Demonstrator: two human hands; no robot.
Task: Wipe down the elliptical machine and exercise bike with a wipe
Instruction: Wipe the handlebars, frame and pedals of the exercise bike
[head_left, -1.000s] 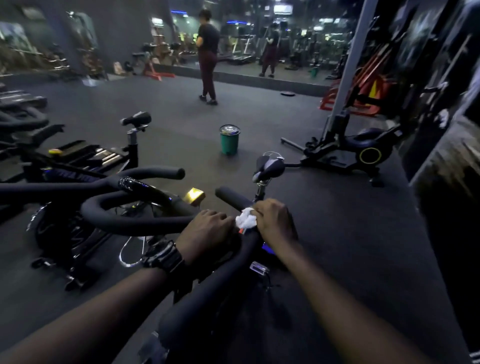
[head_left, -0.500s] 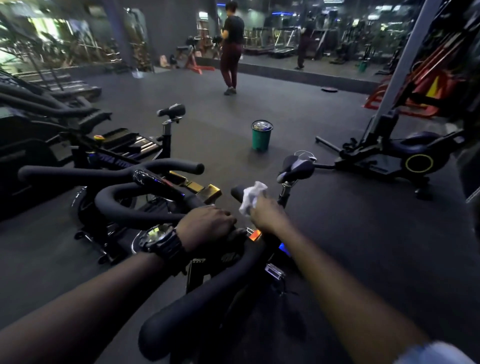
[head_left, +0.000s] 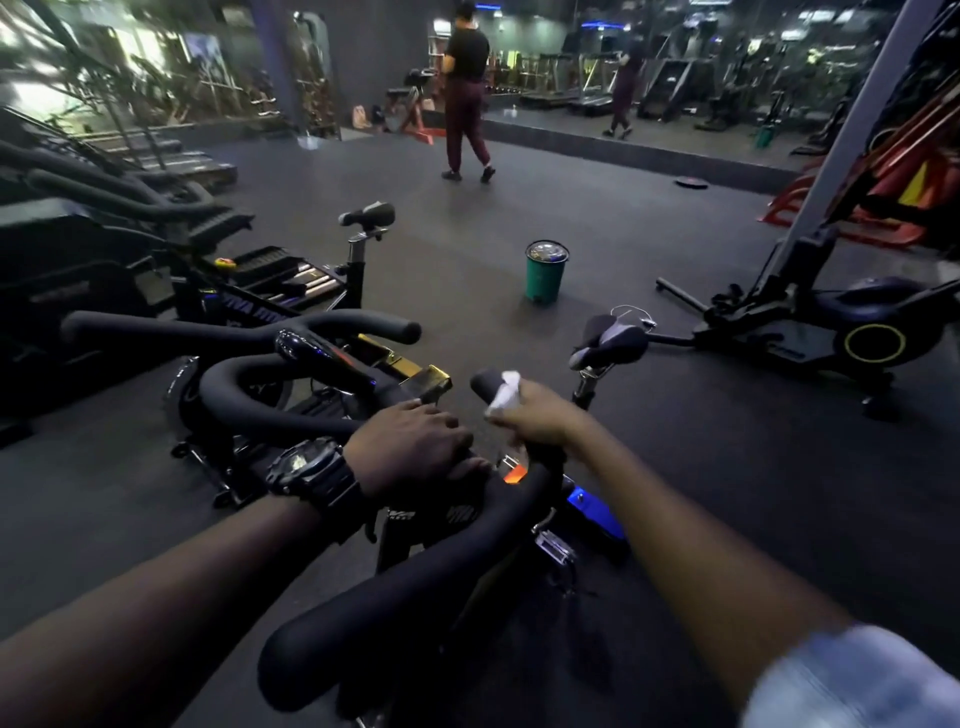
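A black exercise bike's handlebar curves up from the bottom centre, its saddle beyond it. My left hand, with a black watch at the wrist, grips the middle of that bar. My right hand presses a crumpled white wipe against the bar's far end tip. A small orange-lit display shows between my hands.
A second bike's handlebars and saddle stand close on the left. A green bin sits on the dark floor ahead. A low black machine with a yellow ring is at right. A person walks away at the back.
My right hand has slid the wipe along the bar from beside my left hand out to the far tip. My left hand keeps its grip. The view has tilted up.
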